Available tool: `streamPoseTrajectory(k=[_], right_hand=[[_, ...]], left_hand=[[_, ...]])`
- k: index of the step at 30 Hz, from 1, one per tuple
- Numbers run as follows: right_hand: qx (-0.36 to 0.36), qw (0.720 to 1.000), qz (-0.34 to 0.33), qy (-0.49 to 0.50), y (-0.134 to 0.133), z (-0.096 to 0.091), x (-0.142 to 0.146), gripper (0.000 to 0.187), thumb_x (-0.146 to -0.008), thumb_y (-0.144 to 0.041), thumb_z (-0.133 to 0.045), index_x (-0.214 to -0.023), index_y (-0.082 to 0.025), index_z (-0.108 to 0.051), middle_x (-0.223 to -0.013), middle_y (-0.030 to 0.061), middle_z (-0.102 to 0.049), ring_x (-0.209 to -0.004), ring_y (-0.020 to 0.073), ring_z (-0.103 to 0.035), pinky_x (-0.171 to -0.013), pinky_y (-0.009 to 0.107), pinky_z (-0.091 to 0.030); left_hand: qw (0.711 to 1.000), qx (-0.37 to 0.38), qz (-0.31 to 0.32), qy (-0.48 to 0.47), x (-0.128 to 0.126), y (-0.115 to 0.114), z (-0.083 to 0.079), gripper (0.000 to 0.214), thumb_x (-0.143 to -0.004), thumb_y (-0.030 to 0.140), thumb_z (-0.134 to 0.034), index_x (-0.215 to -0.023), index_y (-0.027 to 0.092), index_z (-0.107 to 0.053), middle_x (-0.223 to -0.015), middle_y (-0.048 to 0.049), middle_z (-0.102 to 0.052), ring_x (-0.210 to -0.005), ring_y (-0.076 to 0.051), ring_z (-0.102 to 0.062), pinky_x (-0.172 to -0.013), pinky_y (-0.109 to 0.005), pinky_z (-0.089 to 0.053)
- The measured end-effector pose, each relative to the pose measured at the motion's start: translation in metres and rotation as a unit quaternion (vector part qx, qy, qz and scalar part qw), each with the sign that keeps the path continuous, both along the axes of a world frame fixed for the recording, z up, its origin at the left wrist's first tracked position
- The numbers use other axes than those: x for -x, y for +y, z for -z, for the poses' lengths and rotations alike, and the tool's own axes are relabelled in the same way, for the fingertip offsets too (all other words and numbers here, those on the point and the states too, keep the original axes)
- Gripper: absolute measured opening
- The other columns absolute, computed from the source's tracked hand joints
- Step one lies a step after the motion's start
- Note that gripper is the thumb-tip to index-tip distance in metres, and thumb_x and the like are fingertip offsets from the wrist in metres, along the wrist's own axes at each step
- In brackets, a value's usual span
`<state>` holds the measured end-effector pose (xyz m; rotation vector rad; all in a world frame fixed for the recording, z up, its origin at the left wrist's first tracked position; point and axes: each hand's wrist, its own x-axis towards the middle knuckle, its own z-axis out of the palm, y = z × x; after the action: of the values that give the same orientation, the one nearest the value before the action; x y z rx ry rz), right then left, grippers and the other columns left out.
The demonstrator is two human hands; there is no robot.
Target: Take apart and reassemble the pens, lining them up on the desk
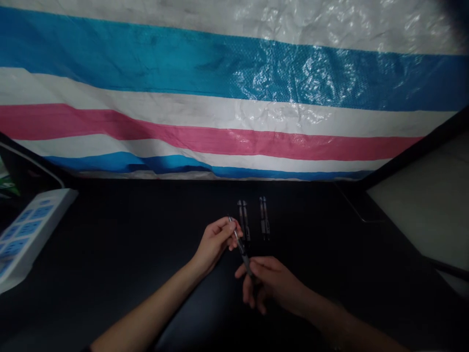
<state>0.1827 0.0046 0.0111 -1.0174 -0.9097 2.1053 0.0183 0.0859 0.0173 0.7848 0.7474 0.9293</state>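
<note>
Both my hands meet over a dark table point(110, 254). My left hand point(216, 242) pinches the upper end of a slim dark pen point(240, 246), fingers closed on it. My right hand point(269, 283) grips the pen's lower end, fingers curled round it. The pen runs slantwise between the two hands. Just beyond them lie two pairs of dark pens side by side on the table, one pair point(244, 221) close to my left fingertips and the other pair point(264, 220) a little to the right.
A white power strip point(27, 230) with blue sockets lies at the table's left edge. A striped blue, white and pink plastic sheet point(234, 107) hangs behind the table. A pale surface point(425, 205) borders the right side.
</note>
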Motion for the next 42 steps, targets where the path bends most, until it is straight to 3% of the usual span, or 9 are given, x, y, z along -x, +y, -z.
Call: streamPoseTrajectory(k=[5, 10, 13, 18, 23, 28, 32, 38, 42], right_hand=[[-0.013, 0.997, 0.000, -0.078, 0.001, 0.000, -0.001, 0.035, -0.083, -0.047, -0.061, -0.078, -0.013, -0.058, -0.057, 0.0016, -0.064, -0.034, 0.0068, -0.051, -0.028, 0.013, -0.030], [-0.042, 0.983, 0.005, -0.179, 0.000, -0.004, -0.001, 0.029, -0.076, -0.029, -0.069, -0.069, -0.019, -0.042, -0.049, -0.0043, -0.062, -0.027, 0.0044, -0.044, -0.025, 0.011, -0.024], [-0.029, 0.988, -0.017, -0.152, 0.000, -0.004, -0.001, 0.034, -0.073, -0.030, -0.073, -0.075, -0.020, -0.041, -0.051, -0.0050, -0.064, -0.028, 0.0064, -0.049, -0.026, 0.011, -0.026], [0.006, 0.999, -0.033, -0.014, 0.003, -0.001, -0.006, 0.040, -0.088, -0.052, -0.054, -0.099, -0.013, -0.054, -0.087, 0.0114, -0.072, -0.057, 0.0160, -0.070, -0.034, 0.015, -0.041], [0.007, 1.000, 0.000, -0.029, 0.002, 0.006, -0.008, 0.035, -0.078, -0.038, -0.073, -0.084, -0.018, -0.044, -0.070, 0.0024, -0.070, -0.051, 0.0148, -0.068, -0.034, 0.013, -0.040], [0.032, 0.998, -0.046, -0.007, 0.002, 0.007, -0.008, 0.042, -0.089, -0.055, -0.051, -0.098, -0.014, -0.052, -0.083, 0.0096, -0.073, -0.040, 0.0103, -0.063, -0.030, 0.013, -0.034], [0.022, 0.999, -0.040, -0.025, 0.003, 0.004, -0.009, 0.034, -0.082, -0.044, -0.066, -0.093, -0.017, -0.047, -0.080, 0.0045, -0.072, -0.035, 0.0069, -0.057, -0.028, 0.013, -0.028], [0.042, 0.998, -0.054, -0.006, 0.003, 0.001, -0.010, 0.035, -0.088, -0.047, -0.056, -0.098, -0.013, -0.055, -0.089, 0.0098, -0.072, -0.038, 0.0062, -0.058, -0.030, 0.014, -0.032], [0.042, 0.998, -0.044, -0.027, 0.003, 0.002, -0.010, 0.031, -0.079, -0.035, -0.069, -0.093, -0.016, -0.049, -0.084, 0.0047, -0.071, -0.039, 0.0074, -0.059, -0.030, 0.013, -0.033]], left_hand=[[0.999, -0.034, -0.021, 0.030, 0.001, -0.003, 0.000, 0.033, -0.075, 0.042, -0.077, -0.074, 0.011, -0.066, -0.064, -0.0034, -0.066, -0.047, -0.006, -0.052, -0.043, -0.014, -0.038], [0.996, -0.069, 0.011, 0.053, 0.000, -0.006, 0.000, 0.032, -0.075, 0.041, -0.076, -0.072, 0.011, -0.067, -0.061, -0.0044, -0.068, -0.046, -0.008, -0.055, -0.044, -0.017, -0.043], [0.994, -0.083, 0.017, 0.064, -0.001, -0.006, 0.002, 0.032, -0.077, 0.041, -0.074, -0.072, 0.011, -0.067, -0.062, -0.0043, -0.068, -0.045, -0.008, -0.056, -0.043, -0.017, -0.045], [0.994, -0.077, -0.004, 0.071, 0.000, -0.002, 0.007, 0.032, -0.076, 0.044, -0.074, -0.076, 0.012, -0.067, -0.062, -0.0029, -0.068, -0.045, -0.008, -0.056, -0.042, -0.017, -0.044], [0.995, -0.075, 0.001, 0.068, -0.001, -0.001, 0.011, 0.035, -0.074, 0.046, -0.075, -0.076, 0.012, -0.066, -0.063, -0.0029, -0.068, -0.046, -0.008, -0.056, -0.042, -0.017, -0.044], [0.994, -0.079, -0.001, 0.075, -0.001, -0.002, 0.011, 0.034, -0.076, 0.045, -0.074, -0.077, 0.012, -0.066, -0.063, -0.0016, -0.067, -0.046, -0.007, -0.056, -0.043, -0.016, -0.044], [0.993, -0.080, 0.004, 0.081, 0.000, -0.002, 0.011, 0.034, -0.076, 0.046, -0.073, -0.077, 0.013, -0.066, -0.063, -0.0009, -0.066, -0.045, -0.007, -0.055, -0.042, -0.016, -0.043], [0.993, -0.079, 0.003, 0.084, 0.001, 0.000, 0.013, 0.034, -0.077, 0.046, -0.073, -0.078, 0.013, -0.067, -0.063, -0.0008, -0.066, -0.045, -0.007, -0.055, -0.043, -0.016, -0.043], [0.993, -0.075, 0.005, 0.088, 0.001, 0.000, 0.013, 0.036, -0.075, 0.047, -0.074, -0.077, 0.012, -0.067, -0.062, -0.0010, -0.066, -0.045, -0.007, -0.055, -0.042, -0.017, -0.043]])
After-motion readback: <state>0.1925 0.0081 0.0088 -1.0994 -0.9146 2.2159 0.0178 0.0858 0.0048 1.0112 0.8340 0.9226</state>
